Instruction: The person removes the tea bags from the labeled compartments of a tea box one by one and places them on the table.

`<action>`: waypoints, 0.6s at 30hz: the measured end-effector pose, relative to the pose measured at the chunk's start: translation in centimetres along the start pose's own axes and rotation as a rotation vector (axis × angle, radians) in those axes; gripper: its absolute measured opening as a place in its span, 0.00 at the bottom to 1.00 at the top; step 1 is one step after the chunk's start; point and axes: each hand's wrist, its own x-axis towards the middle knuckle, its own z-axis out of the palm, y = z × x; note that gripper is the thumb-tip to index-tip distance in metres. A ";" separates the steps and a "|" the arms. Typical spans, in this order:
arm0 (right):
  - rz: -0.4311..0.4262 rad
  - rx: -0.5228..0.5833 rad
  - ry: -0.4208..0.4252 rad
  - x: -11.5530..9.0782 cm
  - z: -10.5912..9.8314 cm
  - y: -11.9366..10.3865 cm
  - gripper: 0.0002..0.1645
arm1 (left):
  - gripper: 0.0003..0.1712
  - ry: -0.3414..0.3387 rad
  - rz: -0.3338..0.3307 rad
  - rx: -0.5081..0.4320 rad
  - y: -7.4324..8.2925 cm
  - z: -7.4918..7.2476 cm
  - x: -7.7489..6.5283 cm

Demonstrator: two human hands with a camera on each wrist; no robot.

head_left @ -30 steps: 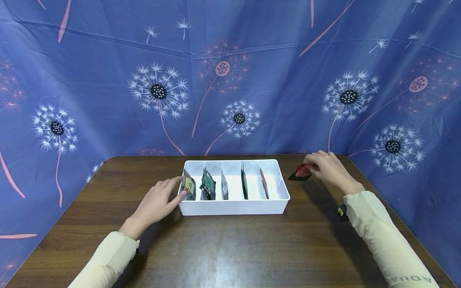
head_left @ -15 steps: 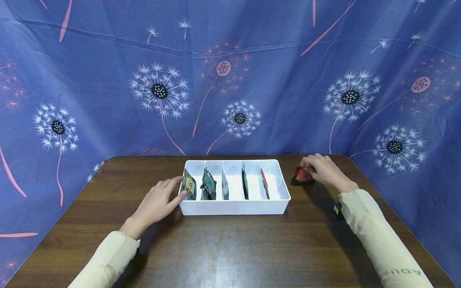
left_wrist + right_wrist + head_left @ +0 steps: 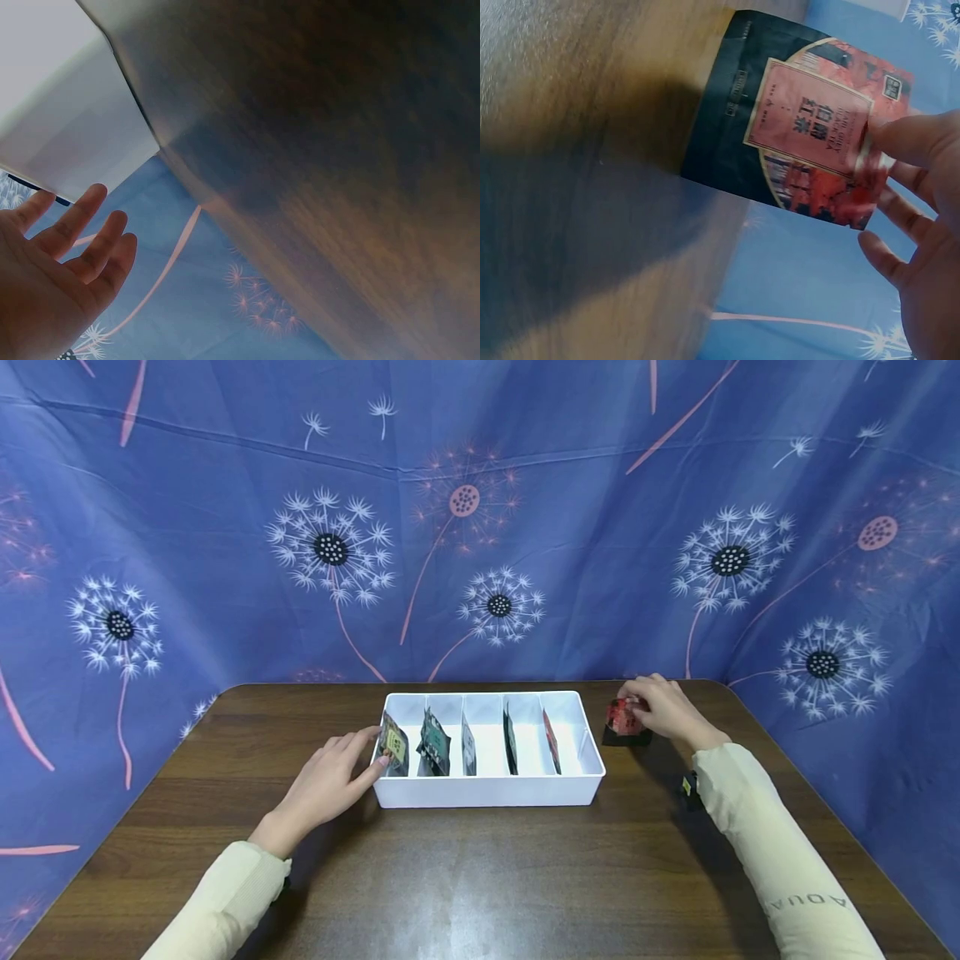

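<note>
Frame right, my right hand is pinching a square red-black sachet; spread left hand apparently touching oblong white tray.

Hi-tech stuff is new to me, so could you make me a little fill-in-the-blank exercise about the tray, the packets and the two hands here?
1. The tray is coloured ____.
2. It is divided into ____ compartments.
3. The right hand pinches a red packet beside the tray's ____ end.
4. The left hand is closest to a packet whose label is ____.

Missing words: white; five; right; yellow.
</note>
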 end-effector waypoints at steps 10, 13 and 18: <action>0.085 0.073 0.040 0.3 1.6 0.7 0.13 | 0.36 -0.006 0.003 0.003 0.0 0.0 0.1; 0.115 0.097 0.042 0.4 2.1 0.9 0.15 | 0.36 -0.008 0.003 0.001 0.0 0.0 0.0; 0.152 0.113 0.016 0.7 3.0 1.2 0.17 | 0.35 0.000 0.004 0.002 0.0 0.1 0.0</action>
